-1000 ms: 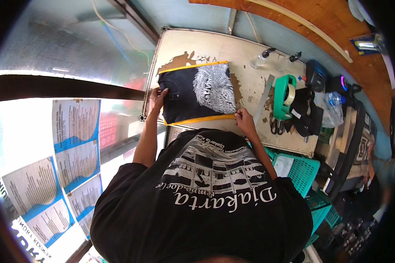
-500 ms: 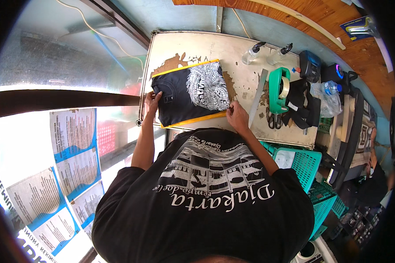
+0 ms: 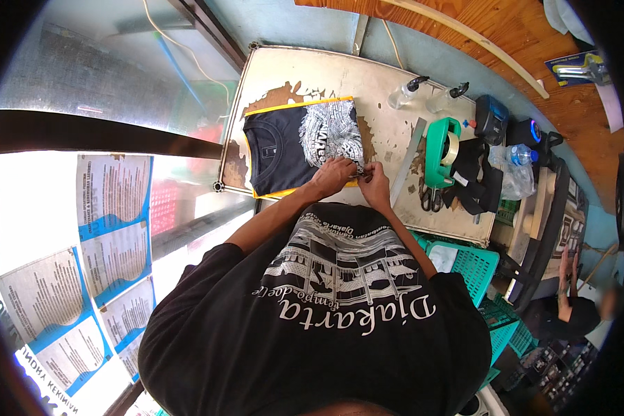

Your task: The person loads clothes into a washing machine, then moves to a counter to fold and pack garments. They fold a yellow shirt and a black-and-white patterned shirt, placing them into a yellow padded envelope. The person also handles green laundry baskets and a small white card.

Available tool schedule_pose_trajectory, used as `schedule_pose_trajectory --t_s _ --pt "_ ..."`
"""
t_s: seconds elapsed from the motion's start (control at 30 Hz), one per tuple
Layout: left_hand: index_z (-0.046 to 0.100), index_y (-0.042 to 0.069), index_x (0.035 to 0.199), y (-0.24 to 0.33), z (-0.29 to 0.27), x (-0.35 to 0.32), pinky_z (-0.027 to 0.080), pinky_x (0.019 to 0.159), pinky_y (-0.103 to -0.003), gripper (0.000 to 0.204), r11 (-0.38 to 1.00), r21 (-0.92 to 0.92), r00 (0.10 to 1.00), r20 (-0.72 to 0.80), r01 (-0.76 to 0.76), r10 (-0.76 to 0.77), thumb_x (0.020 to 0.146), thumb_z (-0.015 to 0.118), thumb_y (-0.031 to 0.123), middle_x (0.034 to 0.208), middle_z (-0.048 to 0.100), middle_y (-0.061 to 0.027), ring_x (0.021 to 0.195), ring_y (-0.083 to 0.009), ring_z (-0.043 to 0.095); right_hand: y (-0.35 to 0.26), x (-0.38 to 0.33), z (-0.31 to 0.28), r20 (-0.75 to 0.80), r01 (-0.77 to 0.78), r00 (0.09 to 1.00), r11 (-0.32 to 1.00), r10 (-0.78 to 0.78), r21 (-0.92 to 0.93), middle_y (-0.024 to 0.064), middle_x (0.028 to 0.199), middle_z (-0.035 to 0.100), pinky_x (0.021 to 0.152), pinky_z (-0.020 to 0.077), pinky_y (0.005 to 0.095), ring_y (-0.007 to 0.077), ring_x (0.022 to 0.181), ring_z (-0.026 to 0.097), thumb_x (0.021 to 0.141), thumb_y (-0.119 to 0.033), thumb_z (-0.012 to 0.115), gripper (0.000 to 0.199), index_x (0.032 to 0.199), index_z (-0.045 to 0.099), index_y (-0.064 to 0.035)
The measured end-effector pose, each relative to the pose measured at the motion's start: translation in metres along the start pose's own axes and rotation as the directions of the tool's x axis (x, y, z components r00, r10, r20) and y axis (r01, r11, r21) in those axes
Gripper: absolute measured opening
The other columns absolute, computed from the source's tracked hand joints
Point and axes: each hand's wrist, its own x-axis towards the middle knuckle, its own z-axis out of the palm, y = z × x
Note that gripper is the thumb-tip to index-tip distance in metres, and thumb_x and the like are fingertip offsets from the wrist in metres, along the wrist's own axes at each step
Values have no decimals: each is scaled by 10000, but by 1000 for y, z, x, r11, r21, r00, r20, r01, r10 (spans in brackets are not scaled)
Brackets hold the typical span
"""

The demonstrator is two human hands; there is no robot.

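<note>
A folded black t-shirt [image 3: 290,144] with a white print and yellow edging lies on the worn white table [image 3: 367,76]. My left hand [image 3: 331,176] rests on the shirt's near right corner, fingers pressed on the fabric. My right hand [image 3: 376,179] sits right beside it at the same corner, pinching the shirt's edge. Both hands touch each other at the near edge of the table.
A long metal ruler [image 3: 408,161], a green tape dispenser [image 3: 442,151], scissors [image 3: 430,200], two spray bottles [image 3: 408,93], a water bottle [image 3: 512,159] and black items lie on the table's right. Green plastic baskets [image 3: 464,260] stand below. Another person [image 3: 575,298] sits at the lower right.
My left hand has moved from the shirt's left edge across to its near right corner, beside my right hand. The view has shifted slightly.
</note>
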Motion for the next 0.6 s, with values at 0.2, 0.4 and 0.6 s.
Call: schedule_pose_trajectory --t_s 0.2,0.4,0.6 --pt "525 63 806 -1 -16 4 428 706 -414 135 997 -35 995 -68 67 -69 789 582 185 804 557 -103 815 -290 552 -5 2 0 71 0 997 979 14 -204 156 785 600 624 468 424 333 738 608 704 -98 645 297 908 437 -40" --pt "525 39 769 -27 -15 0 444 653 -407 251 970 -142 972 -104 196 -211 745 666 246 745 562 -116 756 -319 557 -28 -2 -6 44 109 994 917 -99 -384 156 785 594 619 455 450 354 739 589 739 -171 601 239 870 441 -52" --pt "527 35 760 -48 -10 0 440 689 -393 309 934 -128 931 -106 335 -348 692 719 268 767 558 -114 785 -305 553 -16 -5 -6 -45 -52 998 932 39 -360 119 721 618 603 466 392 302 679 609 729 -198 646 219 829 517 -53"
